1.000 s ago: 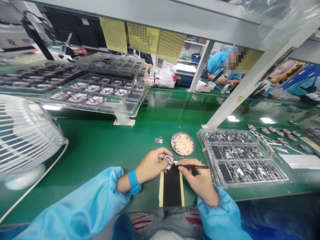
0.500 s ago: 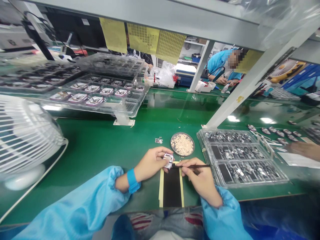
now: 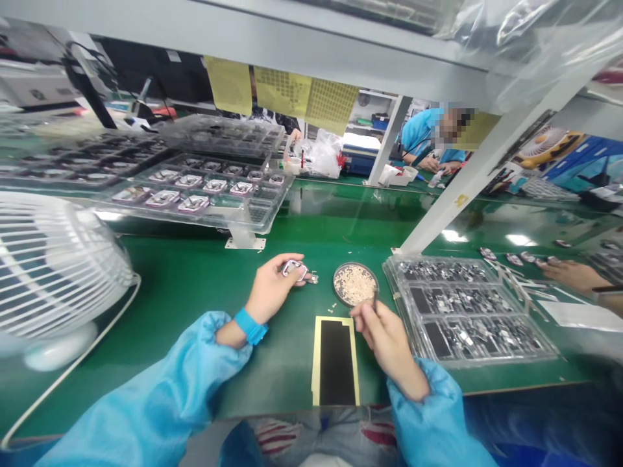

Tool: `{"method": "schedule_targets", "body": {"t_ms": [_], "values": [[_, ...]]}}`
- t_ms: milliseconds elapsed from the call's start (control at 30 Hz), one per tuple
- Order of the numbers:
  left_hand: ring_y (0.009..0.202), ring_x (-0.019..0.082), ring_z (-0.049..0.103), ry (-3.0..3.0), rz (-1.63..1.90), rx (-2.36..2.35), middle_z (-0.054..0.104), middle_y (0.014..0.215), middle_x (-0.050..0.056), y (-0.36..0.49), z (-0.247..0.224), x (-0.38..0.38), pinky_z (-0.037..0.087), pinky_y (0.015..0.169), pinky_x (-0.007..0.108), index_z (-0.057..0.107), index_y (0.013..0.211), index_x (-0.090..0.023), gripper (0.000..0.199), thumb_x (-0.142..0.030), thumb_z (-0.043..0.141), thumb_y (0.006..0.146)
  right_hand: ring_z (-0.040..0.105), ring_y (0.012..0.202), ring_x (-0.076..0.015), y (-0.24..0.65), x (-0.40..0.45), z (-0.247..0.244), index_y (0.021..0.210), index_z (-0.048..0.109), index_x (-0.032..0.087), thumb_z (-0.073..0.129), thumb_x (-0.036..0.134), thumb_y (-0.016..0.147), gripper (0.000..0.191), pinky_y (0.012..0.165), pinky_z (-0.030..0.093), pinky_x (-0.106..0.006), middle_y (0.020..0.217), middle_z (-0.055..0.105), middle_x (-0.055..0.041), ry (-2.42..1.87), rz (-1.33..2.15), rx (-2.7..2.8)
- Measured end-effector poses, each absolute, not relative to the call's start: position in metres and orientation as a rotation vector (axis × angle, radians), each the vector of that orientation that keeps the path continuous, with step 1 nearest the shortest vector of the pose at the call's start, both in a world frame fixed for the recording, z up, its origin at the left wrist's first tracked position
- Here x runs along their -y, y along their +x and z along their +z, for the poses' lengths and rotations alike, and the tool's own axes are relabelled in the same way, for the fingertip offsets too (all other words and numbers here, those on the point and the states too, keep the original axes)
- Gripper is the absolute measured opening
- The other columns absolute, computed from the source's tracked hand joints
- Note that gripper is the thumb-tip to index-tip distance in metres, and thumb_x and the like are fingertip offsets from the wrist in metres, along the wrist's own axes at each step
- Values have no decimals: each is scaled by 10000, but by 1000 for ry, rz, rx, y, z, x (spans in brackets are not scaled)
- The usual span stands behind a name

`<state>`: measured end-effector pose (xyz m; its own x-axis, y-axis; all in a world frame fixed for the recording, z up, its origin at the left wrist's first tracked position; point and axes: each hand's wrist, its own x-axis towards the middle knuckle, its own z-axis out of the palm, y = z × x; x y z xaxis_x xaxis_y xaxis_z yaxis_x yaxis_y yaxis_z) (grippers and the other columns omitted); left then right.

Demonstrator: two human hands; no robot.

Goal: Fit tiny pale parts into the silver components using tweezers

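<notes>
Head view, and from where I stand a white fan fills the far left of the green bench. Beyond it, a raised clear tray carries small framed parts in its compartments. Next comes the worker's left hand, thumb and fingers gripping a small rounded frame; just beside the fingertips is a metal piece, and I can't tell whether they touch it. A black pad with yellow edges lies near the bench front, and behind it a round dish holds pale bits. The right hand pinches a slim dark tool at the dish's near right edge, its tip hard to make out. Farther right, a parts tray shows 3 rows of shiny pieces, then another person's hand rests beyond a white sheet.
</notes>
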<state>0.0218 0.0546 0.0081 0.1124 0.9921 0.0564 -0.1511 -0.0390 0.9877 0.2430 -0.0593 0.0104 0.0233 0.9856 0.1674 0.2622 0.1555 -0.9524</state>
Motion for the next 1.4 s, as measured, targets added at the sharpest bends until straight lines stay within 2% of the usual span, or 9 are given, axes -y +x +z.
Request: {"method": "schedule_targets", "body": {"t_ms": [100, 233, 367, 633, 800, 967, 1100, 1200, 1400], "values": [[793, 236, 761, 1184, 1235, -1097, 724, 906, 81, 13, 0, -71, 605, 589, 248, 633, 1010, -123, 418, -380, 812, 733, 617, 761, -189, 220, 33, 23, 841, 675, 211, 570, 324, 976, 205, 704, 445, -285, 776, 638, -17, -1525, 589, 1853], [631, 215, 740, 1213, 1190, -1199, 730, 853, 101, 4, -7, -87, 413, 349, 151, 633, 969, -114, 432, -410, 816, 713, 647, 801, -220, 189, -3, 27, 969, 684, 200, 616, 295, 941, 120, 680, 446, -298, 925, 654, -60, -1787, 200, 2113], [533, 166, 692, 1221, 1148, -1200, 718, 761, 73, 4, -6, -88, 307, 327, 129, 659, 930, -111, 406, -420, 815, 715, 669, 814, -240, 179, -22, 20, 987, 672, 161, 609, 318, 949, 174, 666, 455, -307, 1007, 653, -114, -1861, 89, 2130], [508, 144, 648, 1166, 1065, -1115, 701, 643, 56, 15, 5, -68, 295, 369, 148, 690, 939, -112, 370, -460, 693, 815, 689, 827, -196, 213, -3, 19, 913, 664, 232, 686, 317, 902, 88, 726, 499, -284, 875, 725, 0, -1631, 339, 1963], [631, 181, 702, 1135, 982, -921, 754, 841, 112, 28, 14, -42, 368, 437, 191, 700, 1028, -110, 335, -365, 694, 810, 714, 777, -205, 238, 16, 17, 913, 698, 193, 732, 373, 838, 198, 723, 570, -307, 859, 750, -36, -1312, 858, 1488], [663, 159, 673, 1198, 937, -864, 751, 881, 89, 40, 15, -22, 386, 474, 194, 709, 1048, -120, 301, -226, 710, 766, 725, 846, -229, 237, 24, 18, 990, 754, 193, 735, 370, 835, 235, 797, 589, -350, 949, 770, -56, -1240, 1042, 1429], [836, 191, 691, 1250, 935, -799, 750, 1016, 94, 43, 14, -14, 513, 700, 253, 683, 1160, -133, 420, -140, 674, 740, 713, 713, -214, 234, 23, 16, 876, 773, 169, 776, 398, 791, 244, 707, 583, -327, 805, 771, -60, -1309, 1117, 1364], [946, 229, 684, 1346, 936, -801, 739, 1043, 103, 43, 13, -11, 525, 822, 308, 641, 1248, -135, 489, -135, 666, 760, 708, 704, -206, 234, 22, 18, 791, 759, 163, 782, 426, 782, 265, 701, 575, -311, 745, 763, -63, -1306, 1153, 1285], [815, 177, 625, 1642, 985, -883, 679, 1238, 92, 41, 13, -6, 526, 761, 297, 639, 1308, -205, 527, -123, 662, 788, 631, 585, -147, 230, 21, 21, 715, 735, 158, 784, 470, 776, 322, 584, 509, -244, 652, 719, -39, -1326, 1205, 1222]]}}
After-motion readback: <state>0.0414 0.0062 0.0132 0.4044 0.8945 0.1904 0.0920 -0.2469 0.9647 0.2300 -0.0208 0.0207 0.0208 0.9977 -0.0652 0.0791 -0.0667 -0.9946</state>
